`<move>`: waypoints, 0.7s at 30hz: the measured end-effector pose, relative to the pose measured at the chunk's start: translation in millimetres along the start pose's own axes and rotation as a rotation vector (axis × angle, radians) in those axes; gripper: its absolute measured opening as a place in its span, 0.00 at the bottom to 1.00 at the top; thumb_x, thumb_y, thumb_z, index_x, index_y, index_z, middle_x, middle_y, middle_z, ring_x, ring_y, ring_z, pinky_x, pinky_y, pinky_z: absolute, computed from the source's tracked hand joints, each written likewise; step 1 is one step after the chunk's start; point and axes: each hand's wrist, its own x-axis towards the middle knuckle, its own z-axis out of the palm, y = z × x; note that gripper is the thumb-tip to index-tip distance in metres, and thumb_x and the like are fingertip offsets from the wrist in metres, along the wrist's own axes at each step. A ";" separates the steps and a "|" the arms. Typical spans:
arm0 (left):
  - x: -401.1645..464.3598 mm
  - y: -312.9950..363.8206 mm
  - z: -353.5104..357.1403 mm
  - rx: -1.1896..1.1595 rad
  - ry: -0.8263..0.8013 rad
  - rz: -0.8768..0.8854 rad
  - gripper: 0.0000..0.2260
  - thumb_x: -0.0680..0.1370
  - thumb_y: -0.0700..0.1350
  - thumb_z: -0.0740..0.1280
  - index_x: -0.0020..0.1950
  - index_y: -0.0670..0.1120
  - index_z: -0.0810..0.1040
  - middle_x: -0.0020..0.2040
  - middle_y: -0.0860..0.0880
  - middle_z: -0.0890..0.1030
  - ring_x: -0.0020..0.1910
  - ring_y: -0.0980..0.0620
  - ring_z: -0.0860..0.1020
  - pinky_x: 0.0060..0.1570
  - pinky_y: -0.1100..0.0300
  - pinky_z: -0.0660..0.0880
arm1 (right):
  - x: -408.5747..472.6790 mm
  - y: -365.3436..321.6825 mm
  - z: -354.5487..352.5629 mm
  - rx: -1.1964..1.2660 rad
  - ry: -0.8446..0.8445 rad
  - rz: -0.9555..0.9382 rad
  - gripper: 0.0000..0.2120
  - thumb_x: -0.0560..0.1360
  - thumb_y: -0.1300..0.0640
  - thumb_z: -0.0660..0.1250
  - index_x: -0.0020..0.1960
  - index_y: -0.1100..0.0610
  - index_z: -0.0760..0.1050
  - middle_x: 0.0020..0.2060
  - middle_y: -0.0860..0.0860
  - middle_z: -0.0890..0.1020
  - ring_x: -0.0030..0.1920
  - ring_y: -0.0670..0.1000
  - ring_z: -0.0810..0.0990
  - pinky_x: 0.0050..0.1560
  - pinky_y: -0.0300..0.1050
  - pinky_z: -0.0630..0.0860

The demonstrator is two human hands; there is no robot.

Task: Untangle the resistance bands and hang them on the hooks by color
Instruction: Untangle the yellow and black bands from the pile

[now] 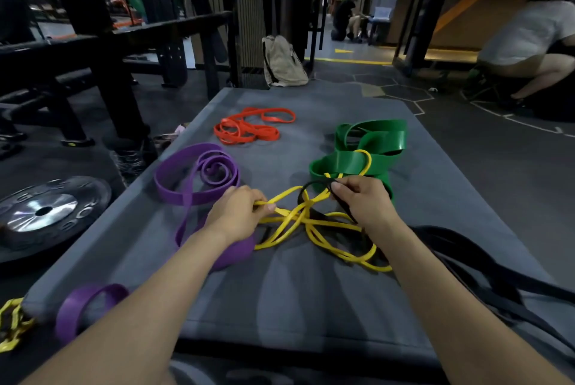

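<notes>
Thin yellow bands point(314, 226) lie knotted with a black band point(314, 185) in the middle of a grey mat point(295, 297). My left hand point(239, 213) pinches a yellow strand at the tangle's left side. My right hand point(361, 201) pinches the black band, and perhaps a yellow strand, at its right side. One yellow loop runs through the wide green bands point(370, 148) just behind. Purple bands point(196, 179) lie coiled to the left, with another purple loop point(87, 307) at the mat's near left corner. Orange bands point(249, 126) lie at the far end. No hooks are visible.
More black bands point(485, 275) trail off the mat's right side. A weight plate point(43, 210) and a yellow chain point(12, 325) lie on the floor to the left, beside a black rack point(102, 51). A beige bag point(283, 61) stands behind the mat. A person point(529, 42) crouches far right.
</notes>
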 end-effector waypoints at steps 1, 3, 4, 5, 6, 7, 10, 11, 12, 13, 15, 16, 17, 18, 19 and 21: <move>-0.3 0.0 -1.4 -0.019 -0.006 0.005 0.10 0.77 0.54 0.64 0.48 0.50 0.80 0.44 0.49 0.76 0.49 0.49 0.72 0.48 0.54 0.70 | 1.3 -0.8 1.7 0.025 0.006 0.009 0.10 0.77 0.60 0.65 0.37 0.59 0.77 0.33 0.57 0.76 0.35 0.51 0.72 0.38 0.42 0.68; -0.2 -0.4 -3.1 -0.105 -0.012 0.004 0.08 0.77 0.53 0.65 0.41 0.51 0.77 0.37 0.51 0.75 0.41 0.49 0.74 0.42 0.54 0.70 | 2.3 -3.6 3.7 0.028 0.000 0.002 0.09 0.77 0.60 0.65 0.40 0.61 0.78 0.34 0.57 0.77 0.37 0.52 0.73 0.41 0.43 0.68; 0.2 -1.3 -3.4 -0.150 -0.001 -0.001 0.08 0.77 0.52 0.65 0.39 0.51 0.76 0.34 0.52 0.75 0.39 0.49 0.74 0.41 0.54 0.70 | 1.6 -4.4 4.2 0.004 -0.007 -0.007 0.08 0.77 0.60 0.65 0.41 0.61 0.79 0.35 0.57 0.77 0.37 0.52 0.73 0.41 0.43 0.69; 0.2 -2.4 -4.0 -0.194 0.019 -0.008 0.08 0.77 0.50 0.66 0.39 0.51 0.76 0.33 0.52 0.74 0.37 0.49 0.73 0.39 0.54 0.70 | 0.3 -5.0 4.3 -0.031 -0.015 -0.019 0.08 0.77 0.60 0.64 0.42 0.61 0.79 0.35 0.57 0.78 0.36 0.51 0.73 0.40 0.43 0.69; 0.0 -3.9 -4.7 -0.240 0.041 -0.018 0.07 0.77 0.49 0.66 0.39 0.50 0.75 0.32 0.53 0.73 0.35 0.51 0.72 0.37 0.56 0.68 | -1.2 -5.4 4.0 -0.073 -0.019 -0.035 0.08 0.77 0.59 0.64 0.43 0.62 0.79 0.35 0.56 0.78 0.35 0.50 0.73 0.39 0.42 0.68; -0.6 -5.1 -5.6 -0.284 0.059 -0.028 0.07 0.77 0.48 0.67 0.39 0.49 0.76 0.32 0.53 0.72 0.33 0.52 0.70 0.36 0.58 0.66 | -2.4 -5.6 3.2 -0.118 -0.017 -0.053 0.08 0.77 0.59 0.65 0.44 0.62 0.80 0.35 0.55 0.79 0.35 0.49 0.74 0.38 0.42 0.68; -3.4 -6.8 -8.6 -0.388 0.101 -0.026 0.04 0.77 0.45 0.67 0.42 0.48 0.76 0.38 0.49 0.74 0.35 0.54 0.70 0.38 0.61 0.65 | -4.9 -4.5 -0.3 -0.251 0.026 -0.100 0.07 0.76 0.59 0.66 0.49 0.61 0.81 0.39 0.54 0.82 0.41 0.50 0.77 0.39 0.38 0.67; -4.9 -6.1 -9.4 -0.427 0.110 -0.014 0.03 0.76 0.45 0.67 0.43 0.48 0.77 0.40 0.47 0.75 0.36 0.54 0.71 0.39 0.62 0.65 | -6.0 -3.3 -0.5 -0.309 0.046 -0.121 0.07 0.75 0.59 0.67 0.51 0.60 0.81 0.42 0.54 0.82 0.44 0.51 0.78 0.41 0.38 0.68; -7.2 -4.3 -10.6 -0.465 0.110 -0.006 0.03 0.76 0.44 0.68 0.43 0.48 0.77 0.41 0.47 0.76 0.36 0.55 0.72 0.39 0.63 0.67 | -7.4 -2.3 -0.2 -0.373 0.062 -0.149 0.08 0.74 0.59 0.68 0.53 0.59 0.80 0.45 0.53 0.83 0.48 0.53 0.79 0.45 0.40 0.71; -9.2 -2.4 -12.0 -0.503 0.102 -0.006 0.03 0.76 0.44 0.68 0.43 0.48 0.77 0.41 0.47 0.77 0.36 0.55 0.73 0.39 0.65 0.68 | -9.0 -2.1 0.7 -0.441 0.072 -0.180 0.10 0.74 0.60 0.68 0.54 0.58 0.80 0.48 0.54 0.82 0.52 0.54 0.78 0.49 0.43 0.73; -11.4 -0.4 -13.4 -0.591 0.077 -0.016 0.04 0.76 0.45 0.68 0.41 0.50 0.78 0.39 0.47 0.79 0.36 0.53 0.75 0.43 0.60 0.71 | -12.2 -4.5 4.3 -0.560 0.078 -0.248 0.12 0.72 0.61 0.69 0.56 0.58 0.79 0.52 0.54 0.79 0.57 0.56 0.74 0.55 0.47 0.70; -11.3 -1.3 -13.1 -0.620 0.063 -0.025 0.05 0.76 0.45 0.68 0.40 0.51 0.78 0.37 0.46 0.79 0.36 0.52 0.74 0.44 0.57 0.73 | -13.2 -6.7 7.4 -0.597 0.069 -0.290 0.13 0.72 0.62 0.69 0.57 0.58 0.78 0.53 0.54 0.78 0.58 0.57 0.71 0.56 0.46 0.67; -11.6 -2.3 -13.1 -0.635 0.049 -0.034 0.05 0.75 0.46 0.69 0.39 0.51 0.78 0.36 0.47 0.78 0.35 0.51 0.73 0.44 0.53 0.74 | -14.2 -9.8 11.5 -0.617 0.057 -0.339 0.13 0.72 0.63 0.68 0.56 0.58 0.78 0.53 0.55 0.77 0.58 0.57 0.70 0.56 0.45 0.65; -11.6 -3.9 -12.6 -0.645 0.042 -0.045 0.05 0.75 0.47 0.69 0.39 0.51 0.78 0.34 0.48 0.76 0.35 0.50 0.72 0.45 0.51 0.75 | -15.9 -13.3 16.1 -0.616 0.044 -0.395 0.13 0.72 0.65 0.67 0.55 0.59 0.79 0.53 0.55 0.77 0.57 0.57 0.71 0.55 0.44 0.65; -11.6 -5.0 -12.1 -0.657 0.043 -0.058 0.06 0.75 0.47 0.69 0.38 0.51 0.78 0.31 0.50 0.75 0.34 0.51 0.71 0.46 0.49 0.76 | -17.7 -16.7 21.2 -0.598 0.022 -0.451 0.12 0.71 0.66 0.65 0.53 0.60 0.80 0.51 0.56 0.77 0.55 0.58 0.72 0.54 0.43 0.65; -11.3 -6.1 -12.1 -0.662 0.073 -0.084 0.08 0.76 0.49 0.68 0.37 0.50 0.77 0.28 0.53 0.72 0.33 0.52 0.70 0.44 0.51 0.74 | -21.5 -20.7 32.3 -0.562 -0.072 -0.558 0.12 0.69 0.66 0.64 0.51 0.61 0.80 0.47 0.58 0.78 0.52 0.61 0.75 0.51 0.42 0.66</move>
